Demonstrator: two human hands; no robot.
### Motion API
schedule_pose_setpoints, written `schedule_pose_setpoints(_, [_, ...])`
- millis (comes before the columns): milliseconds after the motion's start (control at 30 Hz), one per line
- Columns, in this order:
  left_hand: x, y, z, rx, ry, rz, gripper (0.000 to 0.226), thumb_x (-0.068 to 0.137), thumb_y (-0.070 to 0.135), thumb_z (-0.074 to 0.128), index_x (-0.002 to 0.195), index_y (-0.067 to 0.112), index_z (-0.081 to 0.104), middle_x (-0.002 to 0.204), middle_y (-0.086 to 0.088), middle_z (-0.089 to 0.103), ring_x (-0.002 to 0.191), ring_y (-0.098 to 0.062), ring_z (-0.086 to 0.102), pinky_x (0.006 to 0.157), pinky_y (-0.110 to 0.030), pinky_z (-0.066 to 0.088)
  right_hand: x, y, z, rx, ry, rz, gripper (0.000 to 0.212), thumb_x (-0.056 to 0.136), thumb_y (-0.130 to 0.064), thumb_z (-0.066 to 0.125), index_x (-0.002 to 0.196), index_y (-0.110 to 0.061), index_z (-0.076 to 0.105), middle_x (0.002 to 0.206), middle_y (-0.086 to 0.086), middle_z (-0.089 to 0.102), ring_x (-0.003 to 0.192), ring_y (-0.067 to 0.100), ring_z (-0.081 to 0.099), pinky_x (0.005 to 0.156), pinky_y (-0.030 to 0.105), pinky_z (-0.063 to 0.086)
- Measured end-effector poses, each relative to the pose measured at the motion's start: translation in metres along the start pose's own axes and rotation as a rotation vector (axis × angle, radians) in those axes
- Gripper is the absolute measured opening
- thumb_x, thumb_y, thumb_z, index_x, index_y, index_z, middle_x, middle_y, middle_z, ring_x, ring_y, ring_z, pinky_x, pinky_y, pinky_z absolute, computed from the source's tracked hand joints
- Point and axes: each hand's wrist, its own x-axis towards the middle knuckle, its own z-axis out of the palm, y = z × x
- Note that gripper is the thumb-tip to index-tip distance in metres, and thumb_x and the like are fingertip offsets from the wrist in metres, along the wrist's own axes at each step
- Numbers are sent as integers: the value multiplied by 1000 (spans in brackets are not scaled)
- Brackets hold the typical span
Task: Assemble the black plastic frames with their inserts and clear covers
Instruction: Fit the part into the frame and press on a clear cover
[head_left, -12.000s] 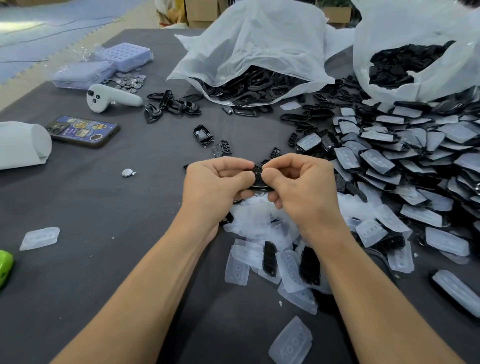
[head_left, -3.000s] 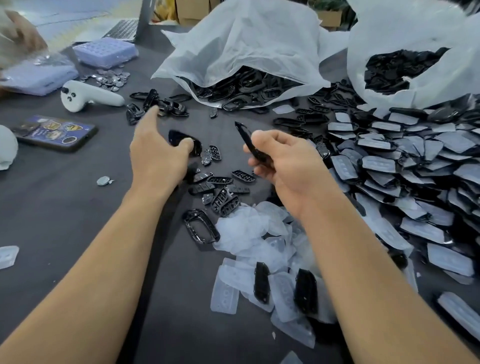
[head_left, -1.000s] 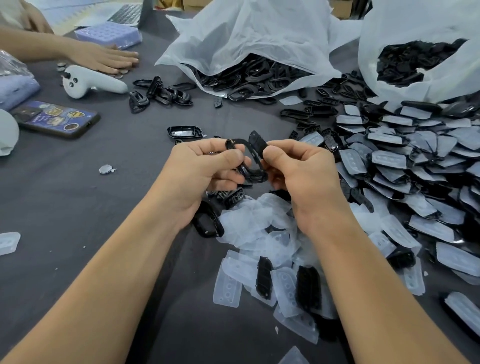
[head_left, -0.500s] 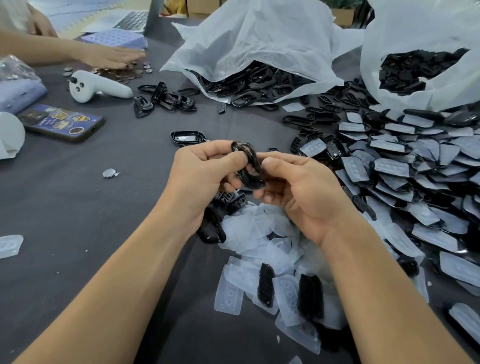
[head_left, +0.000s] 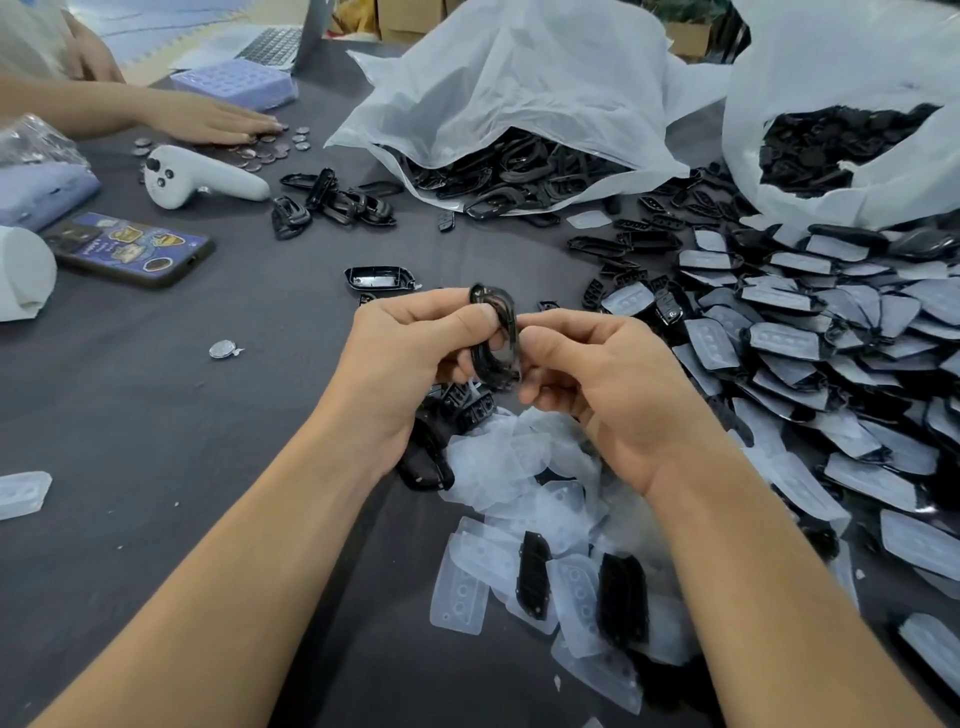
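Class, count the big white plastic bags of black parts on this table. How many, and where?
2. The centre bag lies top middle, black frames spilling from its mouth; the right bag sits top right, cut by the picture's edge. More may lie outside view.

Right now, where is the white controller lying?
In the head view the white controller lies upper left on the table, between the coins and the phone.

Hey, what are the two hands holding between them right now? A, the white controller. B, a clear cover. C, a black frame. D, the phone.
C: the left hand and right hand both pinch a black frame above the table; the phone and white controller lie untouched at the far left.
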Motion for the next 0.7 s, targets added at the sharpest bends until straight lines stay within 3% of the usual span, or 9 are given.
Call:
schedule_pose_setpoints(133, [4, -2, -3, -7, 177, 48, 17, 89, 8, 75, 88, 22, 84, 74, -3, 76, 56, -10, 54, 52, -17, 47, 3, 3, 2, -215, 378, -128, 32, 100, -13, 63, 71, -17, 75, 64, 6, 72, 49, 13, 57, 44, 20, 42])
schedule_pose_setpoints(300, [6, -7, 0, 139, 359, 114, 19, 82, 11, 82, 96, 24, 81, 73, -5, 78, 53, -10, 65, 54, -23, 55, -4, 5, 18, -148, 363, -237, 34, 98, -17, 66, 67, -23, 75, 64, 4, 72, 47, 13, 60, 41, 22, 43])
schedule_pose_setpoints(467, [4, -9, 13, 145, 240, 137, 25, 89, 8, 79, 106, 26, 77, 82, -1, 81, 67, -21, 77, 64, -34, 63, -5, 15, 28, -549, 537, -366, 17, 93, -22, 67, 78, -23, 73, 61, -6, 70, 52, 11, 66, 55, 27, 52])
schedule_pose_setpoints(600, [1, -8, 16, 81, 95, 119, 40, 91, -11, 62, 112, 21, 73, 93, -2, 82, 83, -21, 79, 73, -35, 66, -4, 15, 29, -652, 623, -428, 17, 92, -24, 69, 76, -21, 71, 56, -13, 61, 56, 3, 59, 55, 12, 41])
schedule_pose_setpoints(700, [-3, -7, 17, 26, 84, 91, 37, 88, -15, 62, 104, 17, 74, 87, -6, 82, 74, -20, 79, 66, -27, 63, -6, 15, 31, -668, 660, -479, 19, 93, -21, 69, 74, -18, 69, 55, -14, 59, 60, 0, 59, 55, 8, 39])
